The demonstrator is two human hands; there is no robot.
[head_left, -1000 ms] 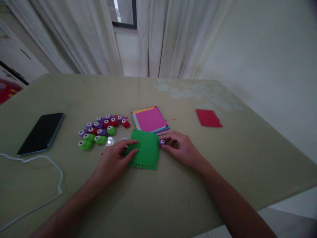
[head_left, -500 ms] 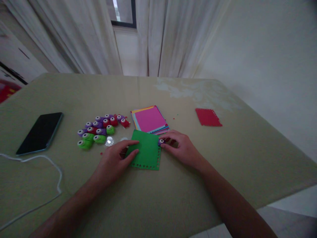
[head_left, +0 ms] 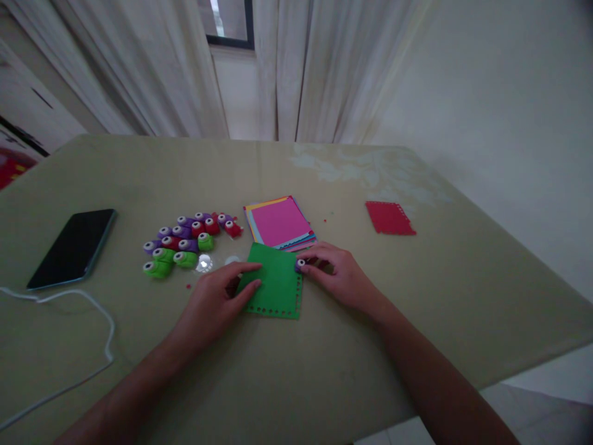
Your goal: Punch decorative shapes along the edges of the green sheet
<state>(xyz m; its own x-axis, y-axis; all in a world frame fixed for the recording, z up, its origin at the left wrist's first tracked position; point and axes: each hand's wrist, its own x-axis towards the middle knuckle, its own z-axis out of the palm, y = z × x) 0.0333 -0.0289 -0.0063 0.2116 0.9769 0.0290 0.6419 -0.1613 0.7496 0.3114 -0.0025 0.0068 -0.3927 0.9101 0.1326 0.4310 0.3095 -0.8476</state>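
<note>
A green paper square (head_left: 277,281) lies on the table with small holes along its near and right edges. My left hand (head_left: 214,303) rests on its left side, fingers flat, pinning it down. My right hand (head_left: 338,278) is closed around a small purple paper punch (head_left: 301,264) set against the sheet's right edge. A stack of coloured sheets (head_left: 279,222), pink on top, lies just behind the green one.
A cluster of several green, purple and red punches (head_left: 185,241) sits left of the stack. A dark phone (head_left: 71,247) and a white cable (head_left: 92,309) lie at far left. A red punched square (head_left: 389,218) lies to the right. Curtains hang behind the table.
Both hands and the green sheet stay almost still; the punch sits at nearly the same spot on the right edge. The view has shifted slightly.
</note>
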